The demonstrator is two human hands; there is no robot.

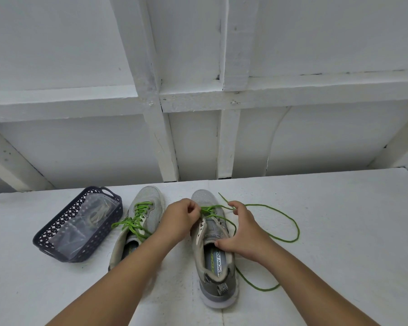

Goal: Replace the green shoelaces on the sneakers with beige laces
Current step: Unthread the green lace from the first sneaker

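The fingertips of the left hand (180, 217) are pinched together on the green lace (272, 209) where it crosses the lower eyelets of the right-hand sneaker (213, 245). The right hand (242, 228) has its fingers curled round a strand of the same lace just beside the toe end, while its thumb reaches back and presses on the shoe's collar, steadying it. From the right fingers the freed lace runs outward in a wide loop over the white table (339, 231) and comes back past the heel.

The upper eyelets below the left fingers are already bare, so the step in hand looks like unthreading: the lace is partly out of this shoe, with only the rows near the toe left.

To the far side of the left wrist stands the other sneaker (133, 229), its green lace (137, 220) loosened but threaded through every row. Further out on that side is a dark basket (57, 228) holding a clear packet (90, 220) with what appear to be the beige laces.

Next, the pinched crossing wants drawing up and out of its eyelet without snagging, then the remaining rows likewise.
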